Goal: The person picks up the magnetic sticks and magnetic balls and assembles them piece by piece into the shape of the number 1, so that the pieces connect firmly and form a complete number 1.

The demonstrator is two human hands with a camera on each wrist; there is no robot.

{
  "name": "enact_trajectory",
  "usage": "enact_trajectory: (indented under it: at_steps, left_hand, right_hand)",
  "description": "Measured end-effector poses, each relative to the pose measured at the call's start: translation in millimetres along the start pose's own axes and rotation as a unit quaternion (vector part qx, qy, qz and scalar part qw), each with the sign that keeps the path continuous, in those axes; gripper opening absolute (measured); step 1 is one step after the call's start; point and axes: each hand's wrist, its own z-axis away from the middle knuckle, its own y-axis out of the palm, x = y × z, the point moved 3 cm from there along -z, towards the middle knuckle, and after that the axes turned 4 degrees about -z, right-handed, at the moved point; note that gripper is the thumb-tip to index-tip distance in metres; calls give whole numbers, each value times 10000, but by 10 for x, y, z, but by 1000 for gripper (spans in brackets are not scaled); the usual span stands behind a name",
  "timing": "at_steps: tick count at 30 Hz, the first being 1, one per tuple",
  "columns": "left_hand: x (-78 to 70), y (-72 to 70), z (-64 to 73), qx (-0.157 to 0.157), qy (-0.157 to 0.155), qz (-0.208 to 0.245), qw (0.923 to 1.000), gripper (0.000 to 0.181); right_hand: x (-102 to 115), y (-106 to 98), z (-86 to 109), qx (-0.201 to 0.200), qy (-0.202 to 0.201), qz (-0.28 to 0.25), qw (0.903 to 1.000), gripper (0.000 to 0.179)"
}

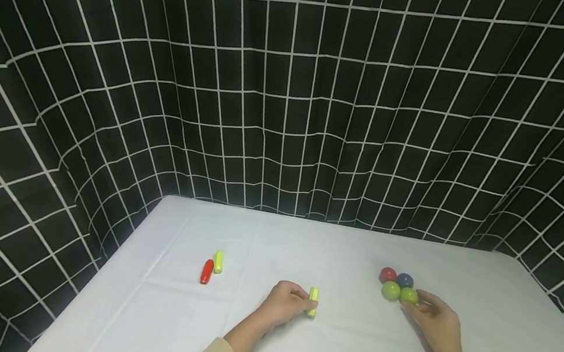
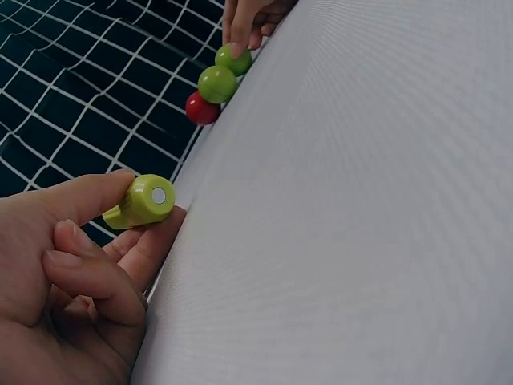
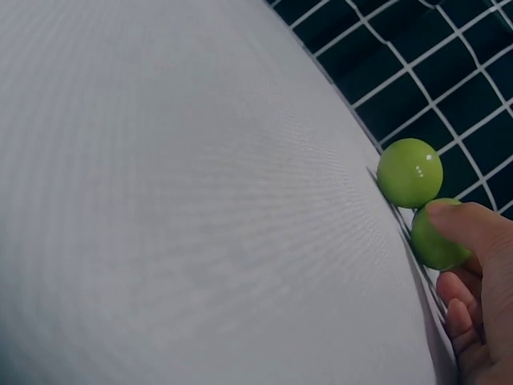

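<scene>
My left hand (image 1: pixel 289 304) pinches a short yellow-green rod (image 1: pixel 313 301) between thumb and fingers near the middle of the table. In the left wrist view the rod's near end (image 2: pixel 159 196) has a pale round disc at its centre. Farther right, my right hand (image 1: pixel 435 325) holds a green ball (image 1: pixel 408 296) with thumb and fingertips. Against that ball sits a second green ball (image 3: pixel 409 173), clear in the right wrist view. A red ball (image 1: pixel 388 275) and a blue ball (image 1: pixel 404 281) complete the tight cluster; the right wrist view shows only the green ones.
To the left on the white-covered table (image 1: pixel 191 229) lie a red rod (image 1: pixel 207 271) and another yellow-green rod (image 1: pixel 218 261), side by side. A black curtain with a white grid (image 1: pixel 295 113) rises behind the table and along both sides.
</scene>
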Motion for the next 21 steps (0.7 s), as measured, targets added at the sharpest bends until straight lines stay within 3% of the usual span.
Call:
enact_trajectory:
  at_steps: [21]
  left_hand:
    - [12, 15, -23, 15, 59, 59, 10000, 33]
  right_hand:
    - [-12, 30, -12, -97, 114, -50, 9999, 64]
